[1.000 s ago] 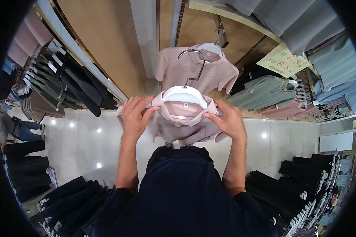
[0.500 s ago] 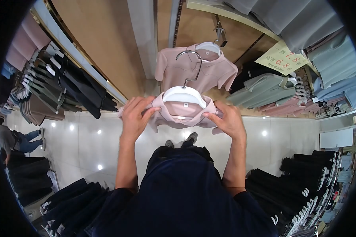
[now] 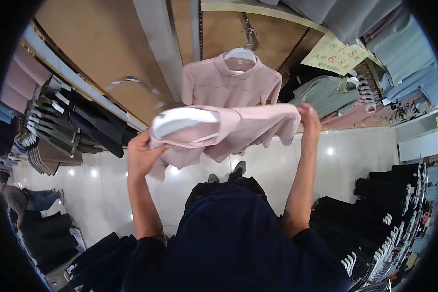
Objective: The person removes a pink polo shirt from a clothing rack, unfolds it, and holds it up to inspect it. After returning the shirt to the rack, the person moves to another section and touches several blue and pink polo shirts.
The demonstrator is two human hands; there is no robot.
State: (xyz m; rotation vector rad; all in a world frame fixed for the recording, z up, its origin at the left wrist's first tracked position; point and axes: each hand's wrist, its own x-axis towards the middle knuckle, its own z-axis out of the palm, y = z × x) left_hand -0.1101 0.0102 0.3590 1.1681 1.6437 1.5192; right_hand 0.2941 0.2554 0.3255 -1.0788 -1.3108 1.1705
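Observation:
A pink collared shirt [image 3: 258,125] on a white hanger [image 3: 185,120] is stretched sideways in front of me, its collar end on the left. My left hand [image 3: 145,155] grips the shirt beside the collar, thumb along the fabric. At the far right end of the shirt, my right hand [image 3: 310,121] pinches the fabric at its edge. The hanger's metal hook [image 3: 131,82] is blurred and points up to the left. Behind it, a second pink shirt [image 3: 214,80] hangs upright on a wall hook.
A yellow price sign [image 3: 335,54] is fixed to the shelf edge at upper right, above a rack of green and pink garments. Dark trousers [image 3: 78,112] hang at left. Racks of black garments [image 3: 345,219] stand on both sides behind me. A person [image 3: 24,199] is at far left.
The held shirt has swung from facing me to lying sideways, its hanger and collar shifting left. My left hand moved left and down, and my right hand moved right and up.

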